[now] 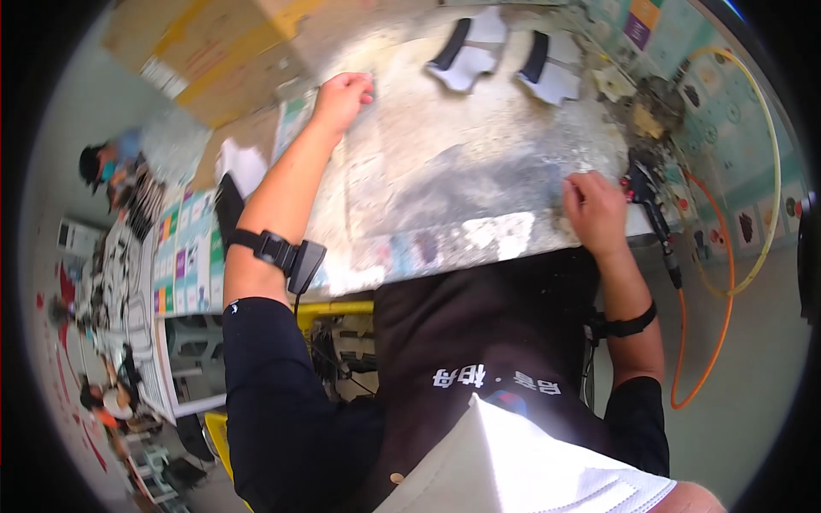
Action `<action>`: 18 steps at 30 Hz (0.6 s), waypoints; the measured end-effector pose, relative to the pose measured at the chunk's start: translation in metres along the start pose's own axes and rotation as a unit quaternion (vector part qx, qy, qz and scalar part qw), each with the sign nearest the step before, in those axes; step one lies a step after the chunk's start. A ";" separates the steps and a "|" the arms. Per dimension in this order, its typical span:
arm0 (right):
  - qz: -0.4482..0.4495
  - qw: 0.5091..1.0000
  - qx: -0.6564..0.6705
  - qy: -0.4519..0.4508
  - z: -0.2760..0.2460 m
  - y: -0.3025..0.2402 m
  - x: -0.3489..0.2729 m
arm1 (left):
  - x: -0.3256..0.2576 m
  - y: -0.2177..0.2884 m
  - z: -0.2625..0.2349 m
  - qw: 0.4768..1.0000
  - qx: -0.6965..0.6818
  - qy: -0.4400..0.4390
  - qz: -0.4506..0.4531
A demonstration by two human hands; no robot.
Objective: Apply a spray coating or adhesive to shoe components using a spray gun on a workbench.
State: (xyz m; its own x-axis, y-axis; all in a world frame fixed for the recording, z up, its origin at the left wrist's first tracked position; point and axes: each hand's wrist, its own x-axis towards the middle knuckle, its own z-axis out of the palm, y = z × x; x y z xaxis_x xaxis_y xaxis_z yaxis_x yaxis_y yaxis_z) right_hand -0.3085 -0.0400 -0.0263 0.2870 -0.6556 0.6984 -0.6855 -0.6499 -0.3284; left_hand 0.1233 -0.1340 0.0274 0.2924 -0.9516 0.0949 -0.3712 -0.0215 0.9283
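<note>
Left hand [342, 96] fisted on worn bench [462, 171]; right hand [594, 209] curled, seemingly empty, beside black tool [643, 192] (likely heavy, rigid; grip body).

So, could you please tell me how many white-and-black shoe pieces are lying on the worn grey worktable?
2: one white-and-black shoe piece at the far edge of the worn grey worktable, the other just right of it. Both lie beyond the hands; more may be hidden out of frame.

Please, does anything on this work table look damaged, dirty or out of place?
Yes. The table top is worn and smeared with pale, patchy stains, and a clump of debris sits at its far right corner. The left hand and right hand rest on it.
</note>
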 end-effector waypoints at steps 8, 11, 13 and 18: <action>0.027 0.999 0.024 -0.014 -0.009 0.006 0.008 | 0.109 0.042 0.149 0.932 0.362 -0.025 0.015; 0.024 0.999 0.030 -0.021 -0.004 0.004 0.013 | 0.128 0.030 0.154 0.976 0.205 0.009 -0.069; 0.028 0.999 0.026 -0.024 -0.003 0.007 0.013 | 0.120 0.042 0.157 0.986 0.089 0.024 -0.136; 0.016 0.998 -0.007 -0.068 -0.004 0.006 0.012 | 0.044 0.058 0.078 0.980 -0.173 -0.074 -0.069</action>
State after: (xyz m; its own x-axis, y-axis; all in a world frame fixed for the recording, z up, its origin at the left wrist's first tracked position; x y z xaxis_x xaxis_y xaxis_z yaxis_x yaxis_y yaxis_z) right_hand -0.3121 -0.0502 -0.0175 0.3534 -0.7223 0.5945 -0.7049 -0.6234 -0.3384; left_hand 0.0455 -0.2014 0.0573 0.1792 -0.9814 -0.0688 -0.0095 -0.0717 0.9974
